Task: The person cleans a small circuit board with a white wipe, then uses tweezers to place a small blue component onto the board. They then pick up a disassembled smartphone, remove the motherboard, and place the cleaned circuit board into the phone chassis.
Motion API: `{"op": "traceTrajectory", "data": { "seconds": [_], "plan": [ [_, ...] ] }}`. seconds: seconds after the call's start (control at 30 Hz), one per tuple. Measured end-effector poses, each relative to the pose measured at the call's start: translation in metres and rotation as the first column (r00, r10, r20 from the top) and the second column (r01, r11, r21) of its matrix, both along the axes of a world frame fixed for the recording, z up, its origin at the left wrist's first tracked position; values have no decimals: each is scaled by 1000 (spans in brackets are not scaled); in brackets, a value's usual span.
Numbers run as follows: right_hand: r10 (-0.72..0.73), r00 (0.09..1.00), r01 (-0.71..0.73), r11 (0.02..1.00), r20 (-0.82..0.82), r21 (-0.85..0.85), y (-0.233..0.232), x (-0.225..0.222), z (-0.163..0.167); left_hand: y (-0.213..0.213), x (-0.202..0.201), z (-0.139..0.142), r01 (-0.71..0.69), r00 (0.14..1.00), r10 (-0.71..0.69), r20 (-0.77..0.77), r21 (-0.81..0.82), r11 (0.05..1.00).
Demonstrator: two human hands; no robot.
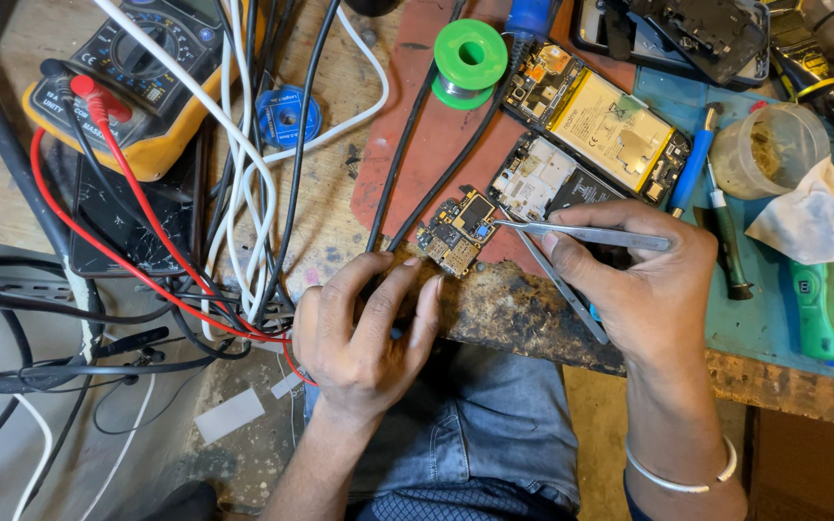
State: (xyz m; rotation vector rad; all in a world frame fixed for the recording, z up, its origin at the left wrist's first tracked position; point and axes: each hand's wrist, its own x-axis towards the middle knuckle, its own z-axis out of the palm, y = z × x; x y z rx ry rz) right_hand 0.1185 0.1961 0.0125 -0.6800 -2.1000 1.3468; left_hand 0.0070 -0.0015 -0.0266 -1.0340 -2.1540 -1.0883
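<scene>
Near the frame's centre, the left hand [364, 333] is pressing curled fingers on the bench edge [494, 309] – steadying – while the right hand [644, 280] is pinching tweezers [581, 234] toward the circuit board [458, 232].

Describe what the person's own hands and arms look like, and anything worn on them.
Both forearms are bare, with no sleeves in view and no gloves. The right hand has a thin, plain silver-coloured bangle around its wrist. The left hand wears nothing: no ring, watch or band is visible.

2 opened phones [598, 123] — 1 circuit board [458, 233], 1 multimeter [137, 77], 1 solder spool [469, 60].
</scene>
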Motion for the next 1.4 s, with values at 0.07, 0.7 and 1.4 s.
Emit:
{"op": "traceTrajectory", "data": {
  "seconds": [0.07,0.7,1.4],
  "plan": [
    [5,1000,-5,1000,-13,7,0,-1,0,0,0,0,-1,1000,1,1,0,1000],
    [-43,983,76,980,-180,185,-35,20,-6,-1,0,-1,13,1000,-13,14,8,1000],
    [-82,980,97,992,-180,76,-52,15,-22,-1,0,-2,6,1000,-6,7,-17,1000]
  ]
}}
